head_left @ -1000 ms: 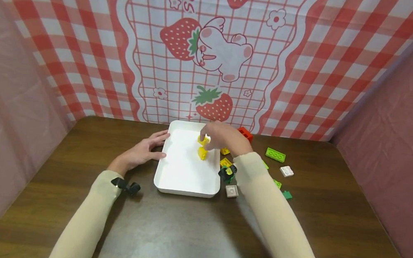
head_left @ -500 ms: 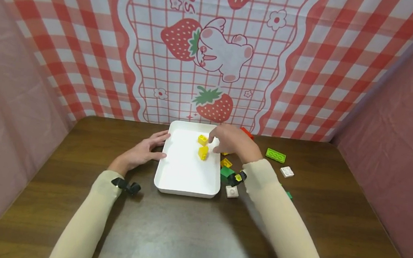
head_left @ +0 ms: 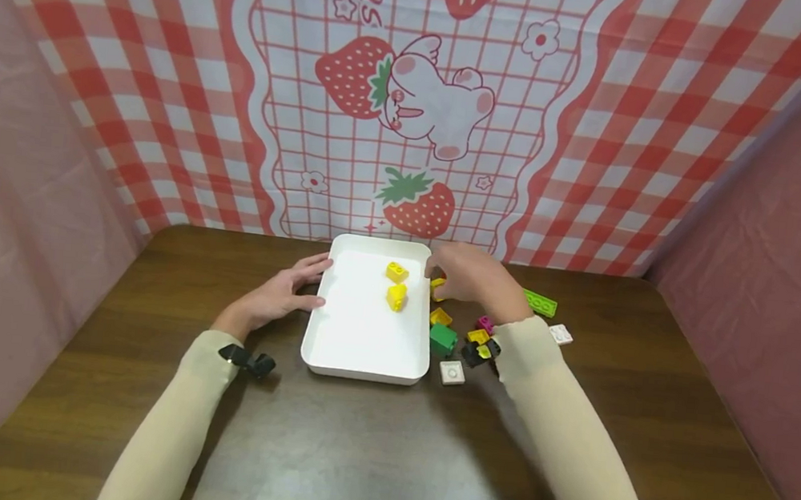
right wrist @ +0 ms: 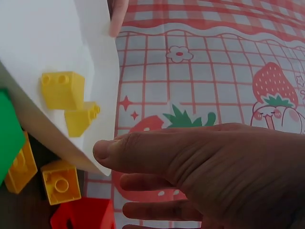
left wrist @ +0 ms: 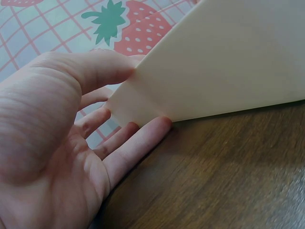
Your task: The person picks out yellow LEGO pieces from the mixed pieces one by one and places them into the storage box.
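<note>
My left hand touches the left side of a white tray with its fingers extended. In the left wrist view, its fingertips and thumb rest against the tray's outer wall. Two yellow toy bricks lie in the tray: a studded one at the back and another just in front. My right hand hovers beyond the tray's right rim, holding nothing, its fingers apart. Nearest to it are a yellow brick and a red brick, both outside the tray.
Right of the tray lie a green brick, a yellow piece, a pale square brick and a magenta piece. Farther right are a lime plate and a white piece. A strawberry-patterned cloth hangs behind the table.
My right hand has moved right, from above the yellow bricks in the tray to beyond its right rim. Both bricks stay in the tray. My left hand keeps its place on the tray.
</note>
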A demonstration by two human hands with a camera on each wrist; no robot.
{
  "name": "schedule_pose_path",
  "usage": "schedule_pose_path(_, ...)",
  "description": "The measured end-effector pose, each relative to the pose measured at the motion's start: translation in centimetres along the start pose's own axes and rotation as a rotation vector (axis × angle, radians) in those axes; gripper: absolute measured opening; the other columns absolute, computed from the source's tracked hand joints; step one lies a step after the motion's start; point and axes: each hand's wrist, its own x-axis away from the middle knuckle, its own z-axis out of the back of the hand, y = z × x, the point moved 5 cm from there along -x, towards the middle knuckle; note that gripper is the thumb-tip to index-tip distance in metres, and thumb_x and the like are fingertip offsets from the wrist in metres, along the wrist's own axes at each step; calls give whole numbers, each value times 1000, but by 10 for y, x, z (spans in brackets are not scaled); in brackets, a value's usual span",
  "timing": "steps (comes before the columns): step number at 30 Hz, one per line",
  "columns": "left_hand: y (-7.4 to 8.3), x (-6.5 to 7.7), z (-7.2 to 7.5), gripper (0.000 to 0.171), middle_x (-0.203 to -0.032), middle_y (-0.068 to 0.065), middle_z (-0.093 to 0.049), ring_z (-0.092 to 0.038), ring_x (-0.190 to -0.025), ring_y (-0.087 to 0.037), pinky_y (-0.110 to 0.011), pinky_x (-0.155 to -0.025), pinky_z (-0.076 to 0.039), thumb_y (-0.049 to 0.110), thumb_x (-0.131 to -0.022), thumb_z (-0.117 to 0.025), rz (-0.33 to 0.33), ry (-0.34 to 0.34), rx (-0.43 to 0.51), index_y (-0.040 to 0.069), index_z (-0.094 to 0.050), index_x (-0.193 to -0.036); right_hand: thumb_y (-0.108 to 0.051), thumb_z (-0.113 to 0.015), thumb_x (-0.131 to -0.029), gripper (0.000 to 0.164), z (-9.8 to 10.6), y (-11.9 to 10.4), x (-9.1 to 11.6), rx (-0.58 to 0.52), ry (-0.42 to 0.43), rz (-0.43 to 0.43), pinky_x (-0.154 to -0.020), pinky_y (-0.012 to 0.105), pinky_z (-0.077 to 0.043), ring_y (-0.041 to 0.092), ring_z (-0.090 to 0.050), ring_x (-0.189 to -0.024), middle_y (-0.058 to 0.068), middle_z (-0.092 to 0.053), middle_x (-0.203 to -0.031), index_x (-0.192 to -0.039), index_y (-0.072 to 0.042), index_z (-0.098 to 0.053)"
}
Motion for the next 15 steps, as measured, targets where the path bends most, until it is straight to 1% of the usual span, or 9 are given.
schedule_pose_path(5, -1, -1, 0, 84, -192, -14, -12, -28, -173, -48, -70, -140, -22, 12, -108, -75, 2, 3, -6, 8, -30, -179, -17, -91, -95, 36, 3, 10, 8, -26, 22, -14, -109, 48, -66, 31, -73, -112, 13, -82, -132, -130, -10, -83)
schedule_pose_path(8, -1, -1, 1, 84, -192, -15, -13, -29, -172, -49, -71, -139, -24, 13, -108, -75, -1, 4, -15, 7, -29, -178, -18, -91, -95, 36, 5, 13, 10, -24, 23, -20, -108, 49, -66, 31, -73, -113, 15, -82, -133, -130, -10, -83)
schedule_pose_path(11, -1, 0, 1, 84, -192, -16, -13, -29, -171, -50, -72, -139, -25, 14, -109, -75, -1, 4, -21, 6, -29, -178, -18, -92, -95, 34, 5, 14, 11, -22, 16, -19, -107, 49, -67, 31, -72, -112, 15, -81, -131, -126, -10, -83)
schedule_pose_path(15, -1, 0, 1, 84, -192, -14, -12, -27, -173, -49, -72, -141, -19, 14, -109, -75, 9, 5, -8, 8, -29, -179, -18, -93, -94, 31, 0, 16, 12, -19, 3, -7, -104, 46, -68, 28, -73, -107, 12, -83, -127, -123, -11, -84)
